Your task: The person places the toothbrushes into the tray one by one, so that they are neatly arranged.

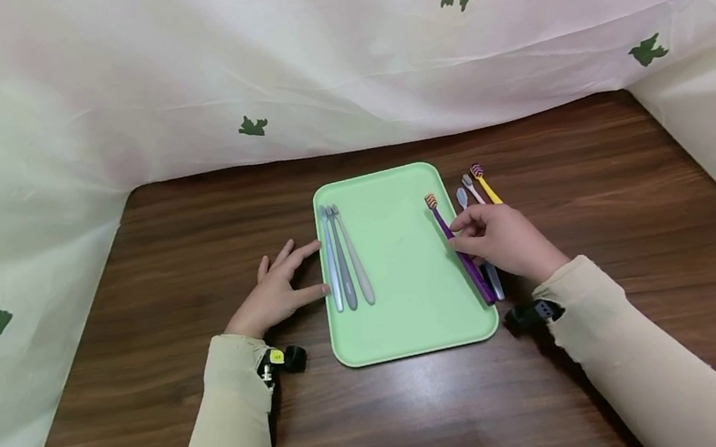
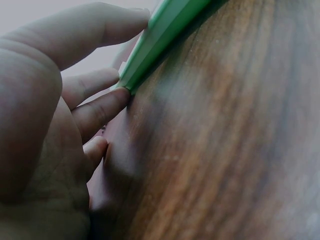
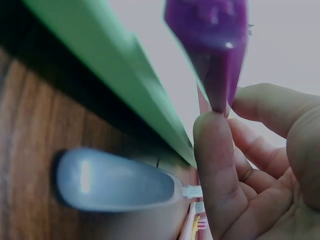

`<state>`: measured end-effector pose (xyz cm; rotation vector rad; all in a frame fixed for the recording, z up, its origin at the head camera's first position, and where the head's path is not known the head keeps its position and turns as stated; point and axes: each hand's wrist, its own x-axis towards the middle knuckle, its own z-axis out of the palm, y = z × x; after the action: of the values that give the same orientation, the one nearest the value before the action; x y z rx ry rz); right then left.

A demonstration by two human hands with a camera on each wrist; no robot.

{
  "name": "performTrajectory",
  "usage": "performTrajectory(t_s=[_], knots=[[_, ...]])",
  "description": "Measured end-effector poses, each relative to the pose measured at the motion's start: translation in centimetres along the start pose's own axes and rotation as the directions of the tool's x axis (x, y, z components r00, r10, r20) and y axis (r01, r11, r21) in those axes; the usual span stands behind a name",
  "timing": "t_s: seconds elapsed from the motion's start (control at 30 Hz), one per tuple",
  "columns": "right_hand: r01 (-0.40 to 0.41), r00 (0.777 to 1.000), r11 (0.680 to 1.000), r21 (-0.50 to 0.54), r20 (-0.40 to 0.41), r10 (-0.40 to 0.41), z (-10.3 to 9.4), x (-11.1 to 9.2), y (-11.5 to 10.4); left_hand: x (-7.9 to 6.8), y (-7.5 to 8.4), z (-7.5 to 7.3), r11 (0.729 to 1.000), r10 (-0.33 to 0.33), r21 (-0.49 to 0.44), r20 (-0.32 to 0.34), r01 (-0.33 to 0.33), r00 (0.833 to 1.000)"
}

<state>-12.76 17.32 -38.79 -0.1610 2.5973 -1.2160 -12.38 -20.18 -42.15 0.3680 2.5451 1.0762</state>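
Note:
My right hand [image 1: 500, 238] pinches a purple toothbrush [image 1: 478, 281] between thumb and fingers, over the right edge of a light green tray [image 1: 414, 326]. Its handle end [image 3: 210, 35] looms close in the right wrist view, above the tray's rim. My left hand [image 1: 276, 290] has its fingers spread, thumb and fingertips touching the tray's left edge. Inside the tray, along the left side, lie a light blue toothbrush [image 1: 335, 280], a grey toothbrush [image 1: 346, 278] and a pale grey toothbrush [image 1: 360, 273], bristle heads toward the far end.
Right of the tray, partly behind my right hand, a blue-grey toothbrush [image 3: 120, 182], a whitish toothbrush [image 1: 473, 188] and a yellow toothbrush [image 1: 486, 186] lie on the dark wooden table [image 1: 638, 214]. White cloth [image 1: 334, 51] with green bird shapes hangs around the table.

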Motion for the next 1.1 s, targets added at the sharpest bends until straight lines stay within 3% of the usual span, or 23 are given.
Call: performTrajectory(t_s=[0.43, 1.1], knots=[[0.088, 0.995, 0.994, -0.058, 0.061, -0.085, 2.2, 1.6, -2.0, -0.2, -0.3, -0.2, 1.000, -0.003, 0.001, -0.007, 0.003, 1.000], [0.073, 0.987, 0.997, -0.018, 0.146, -0.070, 4.5, 4.4, -5.4, 0.1, 0.0, -0.1, 1.000, 0.000, 0.002, -0.004, 0.000, 1.000]])
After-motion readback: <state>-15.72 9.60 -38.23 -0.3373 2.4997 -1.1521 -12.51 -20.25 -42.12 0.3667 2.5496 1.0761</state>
